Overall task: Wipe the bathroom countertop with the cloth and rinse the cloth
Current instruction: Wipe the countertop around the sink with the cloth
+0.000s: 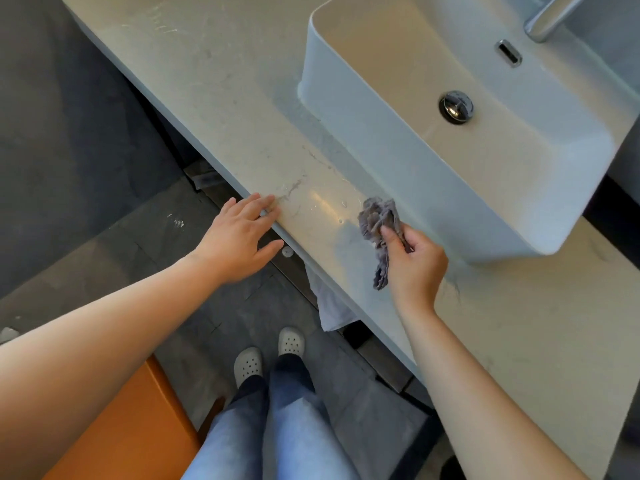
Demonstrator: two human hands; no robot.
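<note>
Floor: dark grey floor tiles (pixel 69 140), left side and lower centre of the frame.
Furniture: orange furniture (pixel 131 431), lower left corner.
Hanging: white towel (pixel 330 306), centre.

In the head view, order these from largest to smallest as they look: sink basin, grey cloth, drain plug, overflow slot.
1. sink basin
2. grey cloth (crumpled, nearer the camera)
3. drain plug
4. overflow slot

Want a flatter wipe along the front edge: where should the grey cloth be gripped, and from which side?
Probably best to take the crumpled upper wad of the cloth, coming from above with the palm down, so it spreads on the countertop. The right hand pinches its middle from the side, which leaves a tail dangling.
</note>
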